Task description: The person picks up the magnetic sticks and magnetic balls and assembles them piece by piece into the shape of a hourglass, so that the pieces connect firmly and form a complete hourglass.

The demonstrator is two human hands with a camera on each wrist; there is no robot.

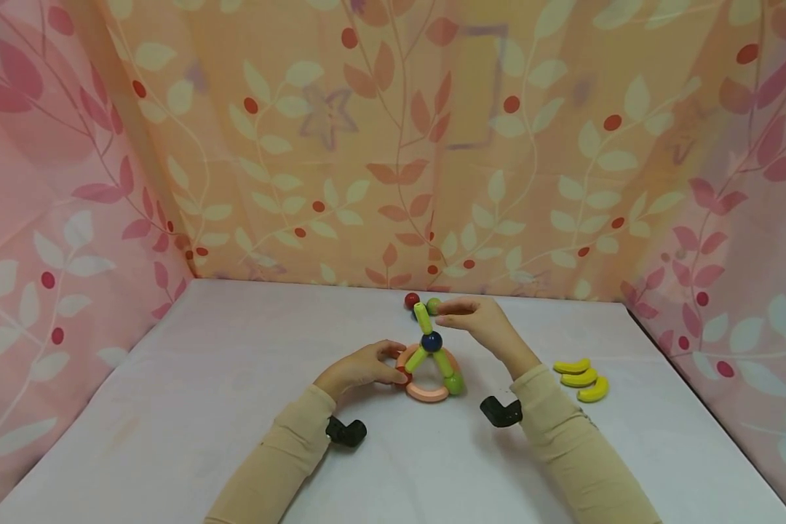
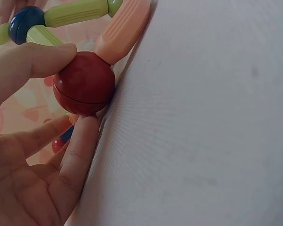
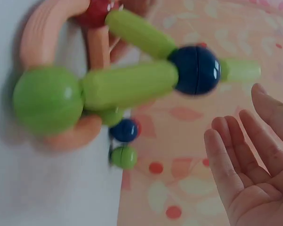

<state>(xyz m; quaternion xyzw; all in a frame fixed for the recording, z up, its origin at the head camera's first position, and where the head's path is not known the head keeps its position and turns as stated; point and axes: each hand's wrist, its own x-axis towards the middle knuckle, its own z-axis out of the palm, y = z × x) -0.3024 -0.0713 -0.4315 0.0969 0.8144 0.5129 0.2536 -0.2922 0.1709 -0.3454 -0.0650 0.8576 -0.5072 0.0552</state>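
A magnetic stick-and-ball structure stands on the table. Its base is a ring of curved peach sticks point(image 1: 427, 394) with a red ball point(image 2: 84, 84) and a green ball point(image 3: 48, 100). Yellow-green sticks point(image 3: 129, 85) slope up to a dark blue ball point(image 1: 431, 341), from which another yellow-green stick point(image 1: 422, 318) points upward, tilted slightly. My left hand point(image 1: 369, 364) pinches the red ball between thumb and finger, low at the table. To the right of the top stick, my right hand point(image 1: 483, 324) is raised with fingers extended, apart from the structure and holding nothing.
Behind the structure lie a loose red ball point(image 1: 412, 300), a green ball point(image 3: 124, 157) and a dark blue ball point(image 3: 124, 130). Several yellow curved sticks point(image 1: 578, 378) lie to the right of the right forearm. Patterned curtains point(image 1: 393, 145) stand at the table's back and sides.
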